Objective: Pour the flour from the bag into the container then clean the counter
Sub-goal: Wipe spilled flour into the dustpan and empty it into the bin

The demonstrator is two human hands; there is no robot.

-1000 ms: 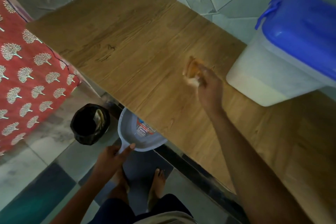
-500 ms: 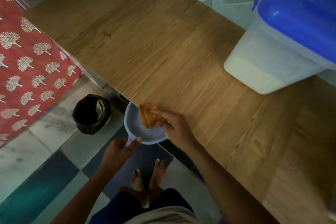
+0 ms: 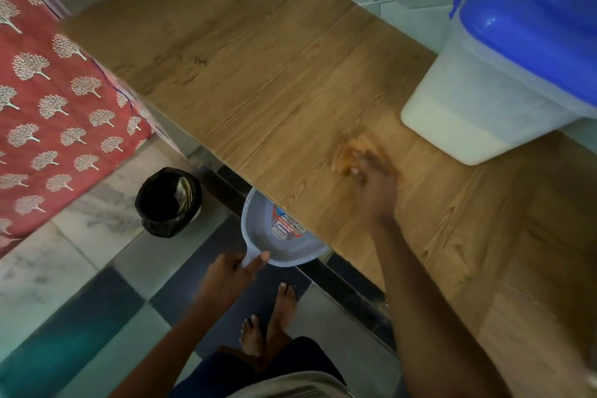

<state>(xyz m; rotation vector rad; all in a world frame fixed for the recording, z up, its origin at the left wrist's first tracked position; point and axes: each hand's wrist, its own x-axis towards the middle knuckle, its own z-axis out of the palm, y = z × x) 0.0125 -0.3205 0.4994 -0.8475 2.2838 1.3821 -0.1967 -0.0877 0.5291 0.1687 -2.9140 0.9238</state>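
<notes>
Since 0.5 s ago R hand (image 3: 376, 182) has left the dustpan (image 3: 274, 245) at the bench (image 3: 242, 74) edge & gone back out over the wood, cloth (image 3: 353, 152) w/ it. Orange cloth now lies on the bench under & just beyond the R fingers (image 3: 365, 168), which curl over its near side, gripping it; all motion-blurred. Container (image 3: 468, 81), blue lid (image 3: 533, 19) on, pale flour (image 3: 452, 126) in its lower part, stands past the fingertips to their right, near but apart from cloth. L hand (image 3: 231, 271) hasn't shifted: fingers wrapped round the dustpan handle, pan held below the bench edge. Black bin (image 3: 169, 202) sits on the floor (image 3: 80, 262), left of L fingers.
</notes>
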